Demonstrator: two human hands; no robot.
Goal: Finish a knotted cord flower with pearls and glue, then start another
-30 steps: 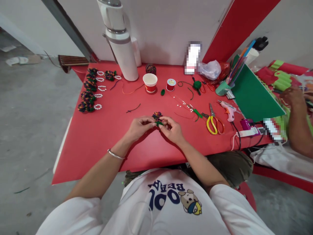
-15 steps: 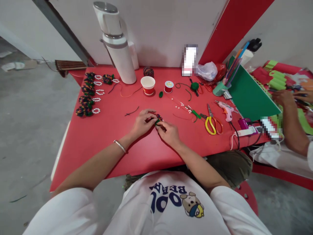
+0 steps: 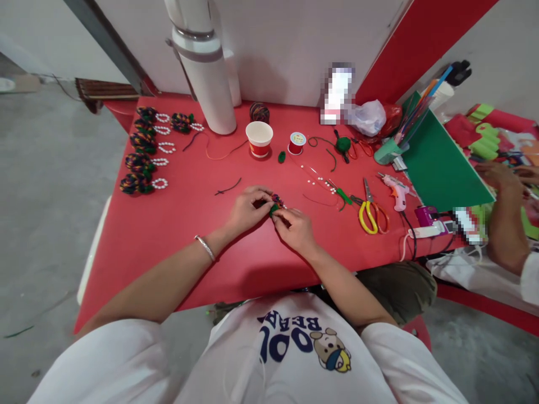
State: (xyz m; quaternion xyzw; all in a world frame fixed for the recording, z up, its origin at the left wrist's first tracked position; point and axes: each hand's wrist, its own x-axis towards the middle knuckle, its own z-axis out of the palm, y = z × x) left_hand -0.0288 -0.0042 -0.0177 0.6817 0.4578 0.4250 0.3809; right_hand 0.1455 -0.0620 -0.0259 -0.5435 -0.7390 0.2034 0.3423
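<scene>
Head view: multicoloured yarn piece (image 3: 277,199) between hands, its green part (image 3: 274,209) pinched in fingertips of left hand (image 3: 251,210) and right hand (image 3: 297,229), near red table (image 3: 189,196).

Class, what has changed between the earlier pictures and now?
The fingers of the left hand have moved forward from its thumb, toward the far end of the multicoloured yarn piece. The right hand still holds it; nothing was released. Paper cup, thread spool and scissors stayed put.
</scene>
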